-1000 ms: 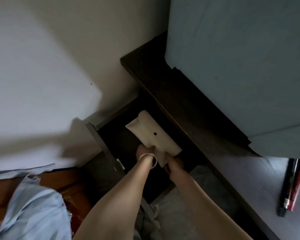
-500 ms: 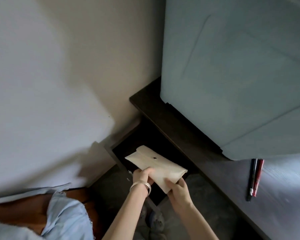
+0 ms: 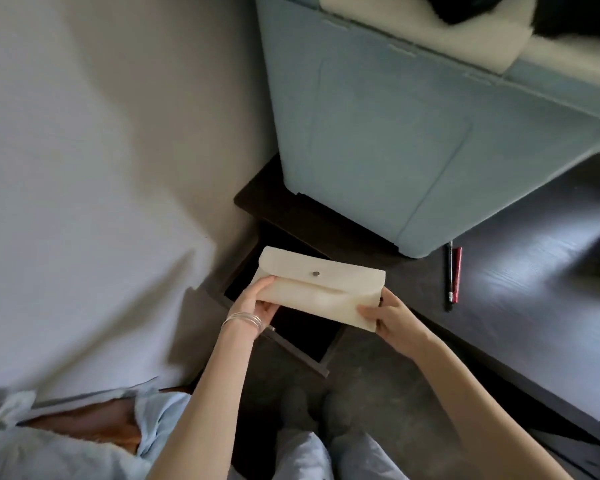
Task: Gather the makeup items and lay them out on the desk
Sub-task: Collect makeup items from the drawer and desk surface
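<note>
Crosswise, pouch between both hands.

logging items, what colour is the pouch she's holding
Cream, with a small dark metal snap on its flap; the pouch shows in the head view.

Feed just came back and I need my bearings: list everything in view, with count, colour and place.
pouch: one, cream, snap flap, held above the open drawer
drawer: one, dark, pulled open under the desk edge
desk: one, dark wood, right
pencils: two, one black, one red, side by side on the desk
box: one, pale blue, on the desk top
bangles: thin, silver, left wrist
left hand: grips the pouch's left end
right hand: grips the pouch's right end
</note>
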